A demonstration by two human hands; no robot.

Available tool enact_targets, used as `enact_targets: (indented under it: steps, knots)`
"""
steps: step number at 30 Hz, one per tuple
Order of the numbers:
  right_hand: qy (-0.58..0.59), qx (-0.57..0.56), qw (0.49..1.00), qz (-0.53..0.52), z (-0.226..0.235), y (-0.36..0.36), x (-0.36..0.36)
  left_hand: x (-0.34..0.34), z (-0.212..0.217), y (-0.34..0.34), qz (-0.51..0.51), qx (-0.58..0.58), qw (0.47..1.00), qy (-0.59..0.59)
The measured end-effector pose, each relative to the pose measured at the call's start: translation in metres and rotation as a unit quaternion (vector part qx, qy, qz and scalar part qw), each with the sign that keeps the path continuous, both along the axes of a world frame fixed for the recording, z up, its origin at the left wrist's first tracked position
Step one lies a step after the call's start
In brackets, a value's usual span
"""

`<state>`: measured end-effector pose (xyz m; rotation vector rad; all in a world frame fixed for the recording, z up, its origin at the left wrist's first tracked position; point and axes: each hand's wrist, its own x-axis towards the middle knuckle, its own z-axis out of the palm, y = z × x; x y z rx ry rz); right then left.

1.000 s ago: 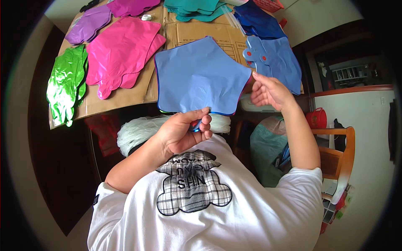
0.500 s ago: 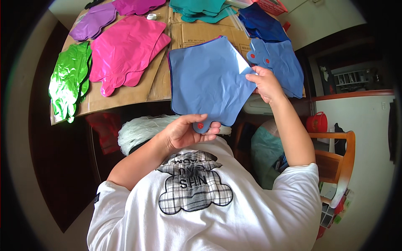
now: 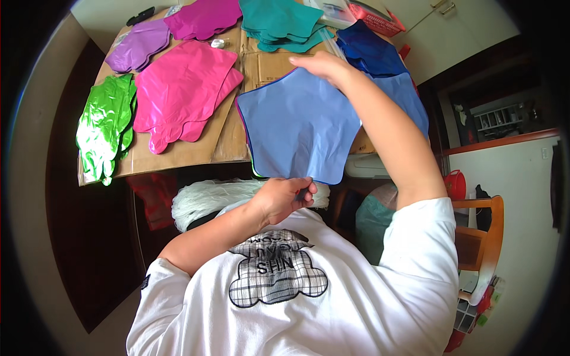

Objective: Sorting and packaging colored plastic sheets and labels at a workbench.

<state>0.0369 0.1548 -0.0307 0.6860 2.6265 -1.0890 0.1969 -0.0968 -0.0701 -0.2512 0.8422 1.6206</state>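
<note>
A flat, uninflated blue foil balloon [image 3: 297, 127] with rounded star-like points hangs over the table's near edge, purple and green edges showing beneath it along its left side. At its lower edge my left hand [image 3: 288, 199] is closed around the bottom tab, which the fingers mostly cover. My right hand [image 3: 320, 65] lies across the upper edge with its fingers stretched to the left, touching or just above the top point. Under the right forearm, more blue foil balloons [image 3: 404, 98] are partly hidden.
The cardboard-covered table [image 3: 228, 133] carries flat stacks of green [image 3: 105, 121], pink [image 3: 187, 89], lilac [image 3: 139, 44], magenta [image 3: 202, 18], teal [image 3: 279, 24] and dark blue [image 3: 371, 50] balloons. A bundle of white strands [image 3: 208, 202] hangs below the near edge. A wooden chair [image 3: 490, 243] stands at right.
My right hand has moved from the blue balloon's right point up and left to its top. My left hand has closed over the bottom tab, hiding its red spot.
</note>
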Motion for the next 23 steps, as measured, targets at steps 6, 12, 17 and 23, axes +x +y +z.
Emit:
enact_targets:
  steps: [6,12,17,23]
  knots:
    - [-0.031,0.217,0.975,0.041,0.005,-0.028,-0.037,-0.006,0.009,0.008,0.026,0.029,0.999,-0.022]
    - [-0.01,-0.043,0.998,0.036,0.031,-0.005,-0.038,-0.026,0.01,0.025,0.077,0.057,0.993,-0.065]
    - [0.021,-0.074,0.995,0.063,0.023,0.026,-0.043,-0.03,0.007,0.034,0.077,0.058,0.993,-0.072]
    - [0.043,-0.005,0.994,0.1,-0.004,0.033,-0.056,-0.027,-0.002,0.01,-0.033,0.149,0.979,-0.137]
